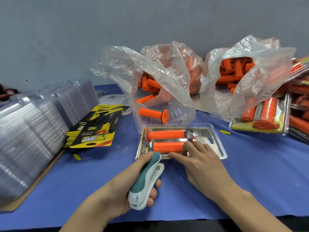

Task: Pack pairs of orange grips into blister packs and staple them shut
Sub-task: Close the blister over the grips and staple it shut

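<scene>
A clear blister pack [212, 141] with a yellow and black card lies on the blue cloth at centre. Two orange grips [167, 134] lie side by side inside it. My left hand [133, 180] grips a teal and white stapler [147, 180], whose nose sits at the pack's near left edge. My right hand [199, 161] rests on the pack's near edge, fingers on the plastic beside the nearer grip. A loose orange grip [153, 114] lies at the mouth of a plastic bag behind the pack.
Two clear plastic bags [167, 71] [250, 64] of orange grips stand at the back. Finished packs [260, 118] pile up at the right. Yellow and black cards [93, 131] and stacked empty blister shells [33, 124] lie at the left.
</scene>
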The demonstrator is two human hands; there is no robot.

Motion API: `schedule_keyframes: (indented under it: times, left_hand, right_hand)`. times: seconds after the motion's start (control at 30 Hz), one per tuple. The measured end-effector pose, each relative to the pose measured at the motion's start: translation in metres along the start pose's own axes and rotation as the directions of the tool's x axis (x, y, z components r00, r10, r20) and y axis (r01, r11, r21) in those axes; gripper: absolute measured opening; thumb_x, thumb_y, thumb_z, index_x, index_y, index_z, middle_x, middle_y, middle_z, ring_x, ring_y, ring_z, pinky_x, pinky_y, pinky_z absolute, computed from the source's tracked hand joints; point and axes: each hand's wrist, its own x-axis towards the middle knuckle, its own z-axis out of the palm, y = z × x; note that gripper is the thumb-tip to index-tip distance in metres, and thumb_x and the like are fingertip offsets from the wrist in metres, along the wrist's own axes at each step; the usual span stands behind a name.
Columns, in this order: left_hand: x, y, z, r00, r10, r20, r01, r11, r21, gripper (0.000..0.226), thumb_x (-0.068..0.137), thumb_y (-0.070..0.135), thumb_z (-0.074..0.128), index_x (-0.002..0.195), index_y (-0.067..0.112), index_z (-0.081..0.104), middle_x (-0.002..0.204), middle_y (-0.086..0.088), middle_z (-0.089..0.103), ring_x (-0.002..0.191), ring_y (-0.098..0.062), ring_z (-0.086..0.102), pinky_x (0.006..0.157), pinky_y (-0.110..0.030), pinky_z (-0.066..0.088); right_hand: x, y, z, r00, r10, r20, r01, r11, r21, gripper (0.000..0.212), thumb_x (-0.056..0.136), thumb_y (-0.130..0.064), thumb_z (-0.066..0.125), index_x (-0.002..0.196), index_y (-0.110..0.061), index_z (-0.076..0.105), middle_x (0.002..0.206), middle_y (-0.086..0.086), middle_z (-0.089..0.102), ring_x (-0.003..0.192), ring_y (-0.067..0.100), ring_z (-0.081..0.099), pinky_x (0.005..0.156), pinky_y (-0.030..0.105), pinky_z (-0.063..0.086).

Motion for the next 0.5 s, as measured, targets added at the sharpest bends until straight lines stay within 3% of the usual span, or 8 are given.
schedule_keyframes:
  times: [0.27, 0.37, 0.5]
  left_hand:
    - [0.006, 0.002, 0.011, 0.998, 0.034, -0.046, -0.035, 0.999, -0.028, 0.073, 0.046, 0.071, 0.085, 0.090, 0.014, 0.076, 0.075, -0.017, 0.060, 0.049, -0.028, 0.054, 0.048, -0.032, 0.048]
    - [0.003, 0.002, 0.009, 0.997, 0.051, -0.066, -0.053, 0.998, -0.033, 0.075, 0.057, 0.071, 0.081, 0.101, 0.011, 0.071, 0.078, -0.015, 0.059, 0.053, -0.026, 0.054, 0.048, -0.031, 0.048]
    - [-0.001, -0.001, 0.016, 0.990, 0.092, -0.103, -0.095, 0.995, -0.019, 0.068, 0.076, 0.068, 0.068, 0.111, 0.009, 0.063, 0.081, -0.014, 0.059, 0.058, -0.023, 0.055, 0.050, -0.030, 0.050]
  right_hand:
    - [0.000, -0.001, 0.000, 1.000, -0.001, -0.002, 0.001, 1.000, -0.001, 0.043, 0.080, -0.009, 0.043, 0.106, -0.028, 0.072, 0.086, 0.000, 0.057, 0.072, 0.026, 0.053, 0.058, 0.039, 0.046]
    - [0.000, 0.001, 0.000, 1.000, -0.007, 0.007, 0.007, 1.000, -0.004, 0.044, 0.071, -0.006, 0.061, 0.107, -0.028, 0.071, 0.087, 0.001, 0.057, 0.072, 0.026, 0.053, 0.058, 0.038, 0.046]
    - [0.000, 0.001, 0.001, 1.000, -0.027, -0.007, 0.027, 0.999, -0.018, 0.045, 0.070, -0.005, 0.061, 0.108, -0.028, 0.072, 0.087, 0.001, 0.058, 0.072, 0.026, 0.053, 0.057, 0.038, 0.045]
